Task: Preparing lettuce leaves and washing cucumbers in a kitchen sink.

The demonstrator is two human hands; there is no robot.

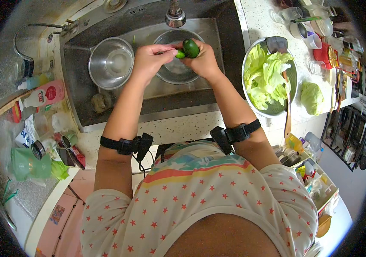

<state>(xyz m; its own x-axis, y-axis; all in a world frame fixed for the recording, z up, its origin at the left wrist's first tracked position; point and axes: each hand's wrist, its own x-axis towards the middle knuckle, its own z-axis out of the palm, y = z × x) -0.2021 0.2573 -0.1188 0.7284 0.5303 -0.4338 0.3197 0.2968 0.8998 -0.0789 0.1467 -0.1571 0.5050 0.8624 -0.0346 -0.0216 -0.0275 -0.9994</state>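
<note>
Over the sink, my right hand (204, 61) grips a glossy dark green vegetable (191, 48), its rounded end pointing up. My left hand (150, 62) reaches in from the other side, thumb and fingertips closed on a brighter green piece (180, 54). That piece meets the dark vegetable or lies just against it; the fingers hide the exact join. Below both hands stands a metal bowl (178, 78) that looks to hold water. A second, deeper steel bowl (97, 64) sits left of it in the dark sink (183, 101).
The faucet (175, 19) hangs above the far bowl rim. On the right counter, a colander (293, 93) holds lettuce leaves (266, 77) and a wooden-handled spatula (287, 115); a lettuce head (312, 98) lies beside it. Bottles, including a pink-and-white bottle (46, 93), line the left counter.
</note>
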